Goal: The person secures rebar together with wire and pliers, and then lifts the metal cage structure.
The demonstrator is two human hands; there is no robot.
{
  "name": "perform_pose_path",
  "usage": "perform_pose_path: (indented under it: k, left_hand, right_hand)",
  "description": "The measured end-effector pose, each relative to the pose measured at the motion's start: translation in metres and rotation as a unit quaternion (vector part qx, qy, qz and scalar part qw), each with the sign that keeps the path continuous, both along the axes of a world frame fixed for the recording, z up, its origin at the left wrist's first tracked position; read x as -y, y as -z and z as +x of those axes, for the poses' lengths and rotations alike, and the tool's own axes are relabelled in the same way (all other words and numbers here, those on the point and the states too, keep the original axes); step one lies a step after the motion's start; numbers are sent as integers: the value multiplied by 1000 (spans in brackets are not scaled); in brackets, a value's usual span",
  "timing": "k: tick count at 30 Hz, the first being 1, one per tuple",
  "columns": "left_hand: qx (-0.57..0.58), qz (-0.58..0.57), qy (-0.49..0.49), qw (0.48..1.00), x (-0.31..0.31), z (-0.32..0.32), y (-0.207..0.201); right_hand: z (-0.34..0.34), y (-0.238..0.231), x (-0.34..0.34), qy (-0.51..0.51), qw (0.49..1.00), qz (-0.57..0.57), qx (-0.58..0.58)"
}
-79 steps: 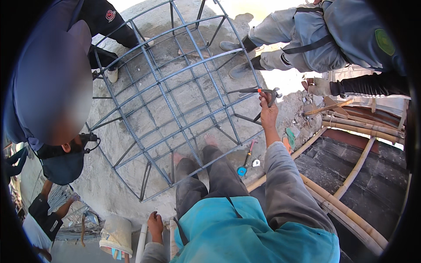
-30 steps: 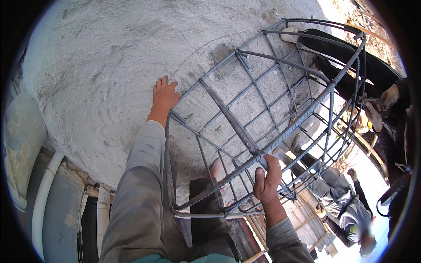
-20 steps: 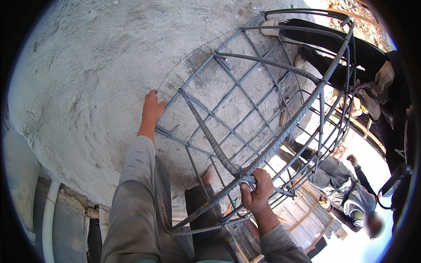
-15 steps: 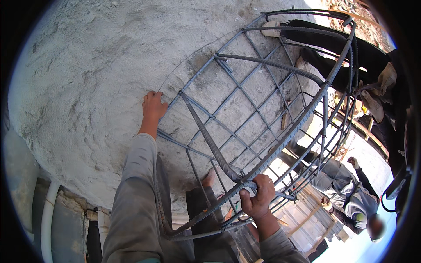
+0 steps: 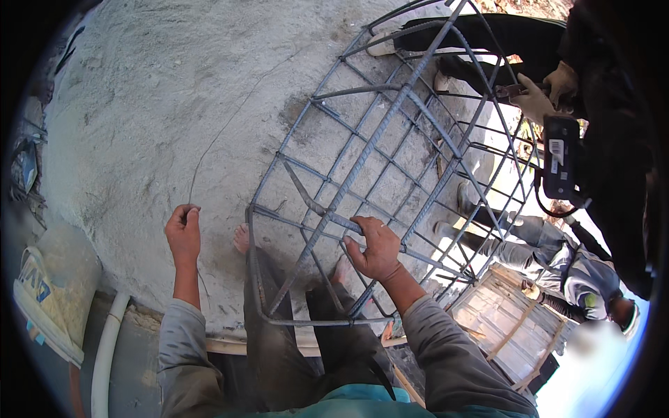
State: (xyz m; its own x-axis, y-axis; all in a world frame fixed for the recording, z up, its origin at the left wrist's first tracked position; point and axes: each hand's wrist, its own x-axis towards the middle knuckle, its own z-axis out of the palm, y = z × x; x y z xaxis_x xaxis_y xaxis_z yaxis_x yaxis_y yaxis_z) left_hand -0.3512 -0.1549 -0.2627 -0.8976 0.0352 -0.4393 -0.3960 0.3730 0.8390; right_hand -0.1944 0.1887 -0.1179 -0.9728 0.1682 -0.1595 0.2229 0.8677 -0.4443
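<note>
A steel rebar cage of ribbed bars and a thinner crossed mesh stands tilted in front of me and to the right. My right hand is wrapped round a bar on its near upper side. To the left of the cage, apart from it, my left hand pinches a long thin wire. The wire curves away over the sandy ground, and a short end hangs below my hand. My bare feet are at the cage's near end, partly seen through the bars.
At the right, a person in dark clothes and gloves stands beside the cage's far end. Another person in grey is farther right. A wooden panel lies at the lower right. A white pipe and a pale bucket are at left.
My left hand has come away from the cage's edge toward me and left, lifting the wire. My right hand still grips the cage, which appears shifted left in view.
</note>
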Motion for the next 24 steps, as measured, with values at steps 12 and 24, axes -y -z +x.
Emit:
perform_pose_path:
  k: [12,24]
  left_hand:
    - [174,23,99,979,-13,267,-416]
    - [88,-68,412,904,-156,417,-529]
  right_hand:
    - [108,-162,105,317,638,-634,301]
    - [217,-239,-14,294,676,-659,152]
